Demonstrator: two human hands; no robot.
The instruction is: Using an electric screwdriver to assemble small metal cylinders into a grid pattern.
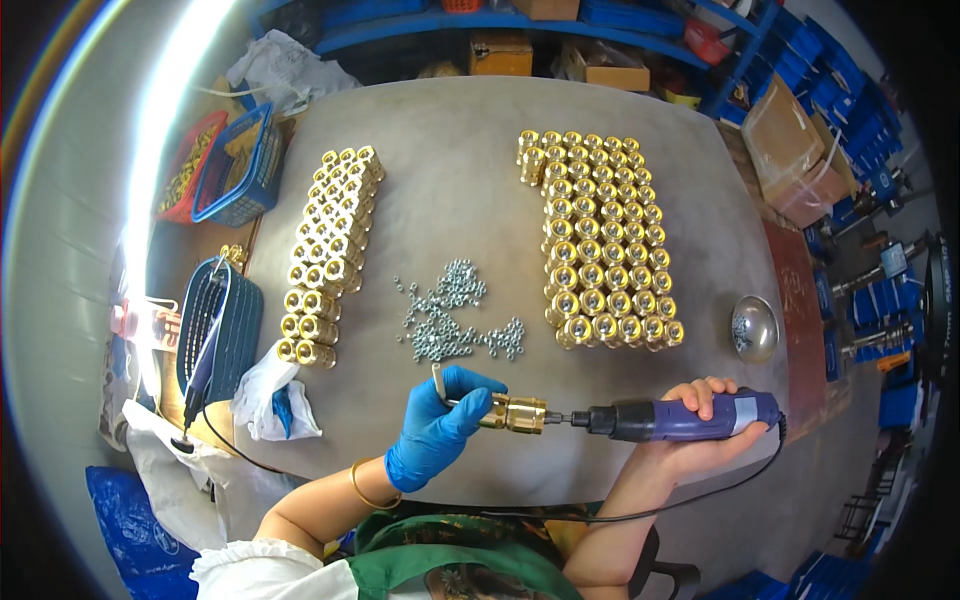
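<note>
My left hand (432,432), in a blue glove, is closed around a brass fitting (522,414) lying sideways above the table's near edge. A thin pale rod (438,382) sticks up by its fingers; whether it is gripped too I cannot tell. My bare right hand (712,452) is wrapped round a purple electric screwdriver (660,420), held level. Its bit (562,418) points left and meets the fitting's right end; how deep it reaches is hidden. Just beyond my left hand lies a loose pile of small silvery nuts (440,330).
Brass fittings stand in rows at left (335,225) and in a larger block at right (605,240). A metal bowl (755,330) with small parts sits at the right edge. Baskets (240,165) and a white plastic bag (275,400) line the left. The screwdriver's cord (700,497) trails along the near edge.
</note>
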